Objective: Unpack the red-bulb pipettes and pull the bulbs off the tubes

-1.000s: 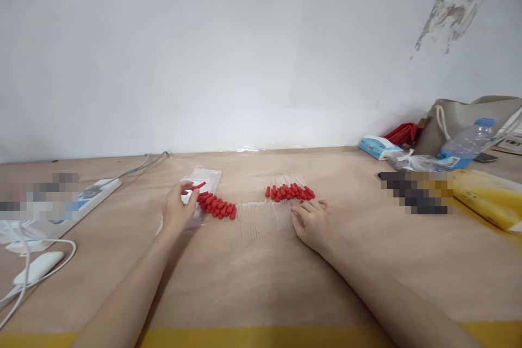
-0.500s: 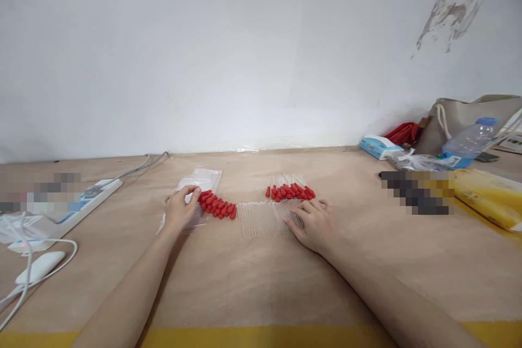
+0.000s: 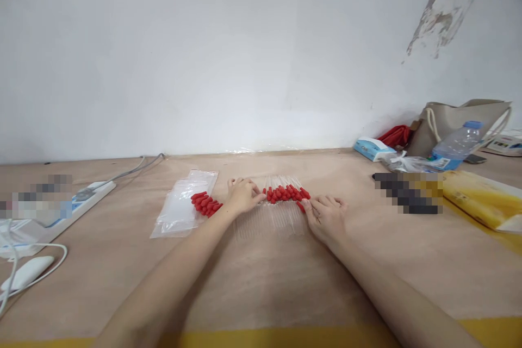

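Several glass dropper tubes (image 3: 267, 223) lie side by side in the middle of the table. Just beyond them is a row of red rubber bulbs (image 3: 287, 193), with thin clear tubes behind. My left hand (image 3: 243, 196) is at the row's left end, thumb and fingers drawn together by the endmost bulb; anything between its fingertips is hidden. At the right end, my right hand (image 3: 326, 216) pinches one red rubber bulb (image 3: 300, 206) that sits slightly nearer me than the row. A pile of loose red bulbs (image 3: 206, 204) lies left of my left forearm, partly covered by it.
Clear plastic bags (image 3: 179, 206) lie beside the loose pile. At left are a power strip (image 3: 89, 201) and a white mouse-like device (image 3: 30, 273) with cables. A tissue pack (image 3: 373, 148), plastic bottle (image 3: 459, 144), grey bag (image 3: 468, 114) and yellow packet (image 3: 481, 198) stand at right.
My left hand has moved right, from the loose bulb pile to the left end of the row. My right hand has drawn slightly back, and a red bulb now shows at its fingertips.
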Action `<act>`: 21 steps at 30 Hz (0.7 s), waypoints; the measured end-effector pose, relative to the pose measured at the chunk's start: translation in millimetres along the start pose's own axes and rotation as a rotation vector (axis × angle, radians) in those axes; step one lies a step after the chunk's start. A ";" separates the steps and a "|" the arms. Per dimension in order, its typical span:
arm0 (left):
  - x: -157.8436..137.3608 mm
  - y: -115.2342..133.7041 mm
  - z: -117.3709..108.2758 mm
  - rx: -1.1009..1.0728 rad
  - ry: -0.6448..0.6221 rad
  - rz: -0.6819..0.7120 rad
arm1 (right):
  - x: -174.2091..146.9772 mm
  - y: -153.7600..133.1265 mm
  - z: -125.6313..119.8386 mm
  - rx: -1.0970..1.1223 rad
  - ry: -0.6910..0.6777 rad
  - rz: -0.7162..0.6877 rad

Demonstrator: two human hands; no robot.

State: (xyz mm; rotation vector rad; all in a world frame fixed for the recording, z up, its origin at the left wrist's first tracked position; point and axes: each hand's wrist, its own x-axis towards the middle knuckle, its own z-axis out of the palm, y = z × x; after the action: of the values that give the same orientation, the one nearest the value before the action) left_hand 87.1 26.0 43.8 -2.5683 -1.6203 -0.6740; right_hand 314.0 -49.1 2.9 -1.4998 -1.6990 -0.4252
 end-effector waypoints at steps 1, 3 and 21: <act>5.8 2.3 4.3 -0.004 -0.013 -0.008 | 0.2 0.8 0.1 0.000 0.004 0.006; 15.1 4.4 10.8 -0.011 -0.042 -0.029 | 0.5 1.3 0.3 0.002 0.017 0.010; -76.3 -21.6 -28.8 -0.004 0.163 0.196 | -6.0 -15.9 -1.5 0.176 0.007 -0.245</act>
State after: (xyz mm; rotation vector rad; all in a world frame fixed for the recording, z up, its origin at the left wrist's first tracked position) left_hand 30.8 -36.4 37.1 -2.5532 -1.3004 -0.8432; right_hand 299.4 -58.0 3.4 -1.1681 -1.8716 -0.3961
